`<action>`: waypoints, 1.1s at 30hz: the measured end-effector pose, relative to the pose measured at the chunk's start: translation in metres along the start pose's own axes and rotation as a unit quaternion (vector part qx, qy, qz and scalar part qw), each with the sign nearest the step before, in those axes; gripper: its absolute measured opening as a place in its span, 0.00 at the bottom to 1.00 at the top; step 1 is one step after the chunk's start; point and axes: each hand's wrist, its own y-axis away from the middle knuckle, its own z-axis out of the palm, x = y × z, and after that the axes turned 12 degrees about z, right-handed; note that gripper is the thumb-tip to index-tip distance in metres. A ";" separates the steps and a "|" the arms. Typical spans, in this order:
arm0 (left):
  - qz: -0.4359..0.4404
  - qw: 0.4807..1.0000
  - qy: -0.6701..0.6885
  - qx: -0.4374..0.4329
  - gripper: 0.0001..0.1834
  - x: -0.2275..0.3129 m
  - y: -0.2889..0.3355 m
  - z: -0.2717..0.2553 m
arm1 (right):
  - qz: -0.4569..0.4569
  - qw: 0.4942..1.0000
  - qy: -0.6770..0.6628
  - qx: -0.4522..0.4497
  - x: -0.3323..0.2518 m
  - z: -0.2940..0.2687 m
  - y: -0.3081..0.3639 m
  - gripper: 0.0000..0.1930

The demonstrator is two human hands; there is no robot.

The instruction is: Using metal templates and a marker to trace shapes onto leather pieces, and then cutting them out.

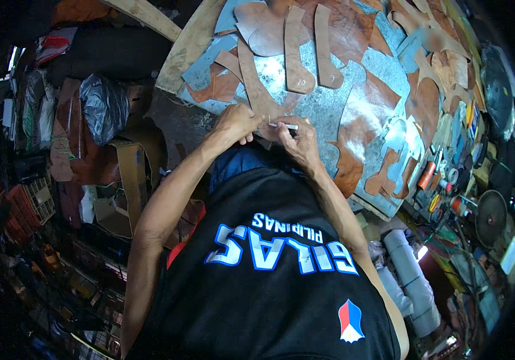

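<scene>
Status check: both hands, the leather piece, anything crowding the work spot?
Left hand pressing brown leather strip on metal sheet. Right hand grips white pen at strip's end. Cut leather pieces close behind, not blocking.

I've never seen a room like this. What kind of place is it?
Probably a small leather or shoemaking workshop. Cut brown leather pieces lie on a metal-covered workbench, hand tools crowd its right edge, and the right hand holds a small white tool.

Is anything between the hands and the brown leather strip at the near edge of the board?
Nothing visible. The left hand already presses on the leather strip, and the right hand holds a white pen against it. The other cut pieces lie farther up the board.
</scene>
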 end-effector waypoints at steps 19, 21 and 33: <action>0.448 0.806 -0.368 0.122 0.24 0.000 -0.008 -0.016 | 0.076 0.994 -0.063 0.047 0.003 -0.009 0.025 0.07; 0.457 0.800 -0.357 0.157 0.23 -0.009 -0.014 -0.016 | 0.044 0.997 -0.030 0.048 -0.001 -0.006 0.025 0.07; 0.438 0.806 -0.326 0.227 0.21 -0.019 -0.023 -0.006 | 0.019 0.999 0.032 0.013 0.000 -0.006 0.025 0.07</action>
